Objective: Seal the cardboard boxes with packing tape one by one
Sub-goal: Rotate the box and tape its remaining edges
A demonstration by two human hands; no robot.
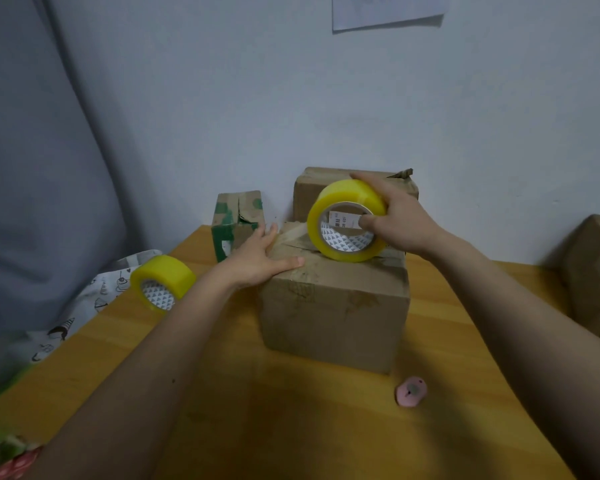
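A brown cardboard box [333, 313] stands in the middle of the wooden table [264, 410]. My right hand [402, 220] grips a yellow roll of packing tape [347, 221], thumb inside the core, and holds it upright on the box's top. A strip of tape runs from the roll leftward across the top flaps. My left hand [260, 258] lies flat with straight fingers on the box's top left edge, pressing there. Behind stands a second brown box [305, 195] against the wall, partly hidden by the roll and my right hand.
A second yellow tape roll [163, 282] lies at the table's left edge. A green and brown box [236, 223] stands at the back left. A small pink cutter [411, 391] lies near the front box. Another brown box [593, 275] sits at the far right. Patterned cloth [84, 306] hangs at the left.
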